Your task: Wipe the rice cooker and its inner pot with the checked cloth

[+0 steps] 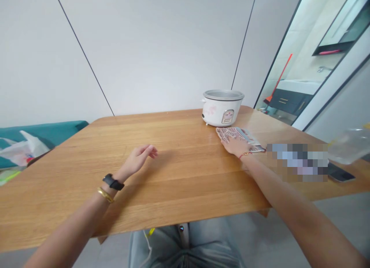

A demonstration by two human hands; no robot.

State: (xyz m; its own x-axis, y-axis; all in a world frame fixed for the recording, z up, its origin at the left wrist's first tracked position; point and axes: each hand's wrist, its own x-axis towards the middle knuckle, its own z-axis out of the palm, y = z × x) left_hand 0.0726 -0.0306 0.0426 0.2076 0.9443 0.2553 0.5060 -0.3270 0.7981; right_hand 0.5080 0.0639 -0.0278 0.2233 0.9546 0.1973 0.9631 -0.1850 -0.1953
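My right hand (pixel 236 145) lies on a folded patterned cloth (pixel 245 135), reddish-brown and white with a pale blue band. Its fingers are stretched out over the near left part of the cloth, palm down. Directly behind the cloth stands a white electric cooker pot (pixel 221 110) with a grey rim, no lid on it, and a printed label on its front. My left hand (pixel 141 157) hangs just above the wooden table (pixel 173 179), left of the middle. Nothing is in it, and its fingers are loosely bent.
Right of the cloth is a blurred-out item (pixel 297 162), with a dark phone (pixel 341 172) beside it. A clear plastic container (pixel 349 146) is at the right edge. A white plastic bag (pixel 24 150) sits on a teal seat (pixel 63 130) at left. A pale wall (pixel 158 52) rises behind.
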